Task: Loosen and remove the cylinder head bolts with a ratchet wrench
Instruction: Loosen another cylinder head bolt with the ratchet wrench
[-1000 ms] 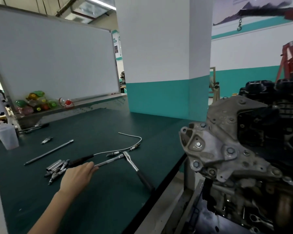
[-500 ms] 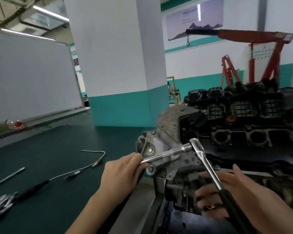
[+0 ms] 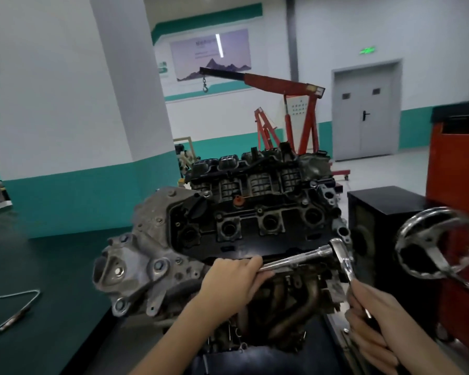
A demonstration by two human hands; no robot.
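We have carried the ratchet (image 3: pixel 345 269) from the bench (image 3: pixel 52 293) to the engine (image 3: pixel 255 212). Our left hand (image 3: pixel 233 277) curls its fingers round the extension (image 3: pixel 295 259), and our right hand (image 3: pixel 374 320) clamps round the ratchet itself. The tool hangs across the engine's front, seated on no bolt yet, so loosening has not begun.

A single wide-angle camera sits on the person's head and faces forward and slightly down. It is close to the engine (image 3: pixel 255 226), which fills the middle of the frame, seen from above its near side. Both forearms enter from the bottom edge, with the left hand (image 3: pixel 233 280) at lower centre and the right hand (image 3: pixel 377 315) at lower right, both gripping the ratchet wrench (image 3: pixel 339 250). The bench (image 3: pixel 25 266) lies at lower left. A pillar (image 3: pixel 114 77) stands at upper left, and a red crane (image 3: pixel 276 82) and grey door (image 3: pixel 363 115) are well behind.
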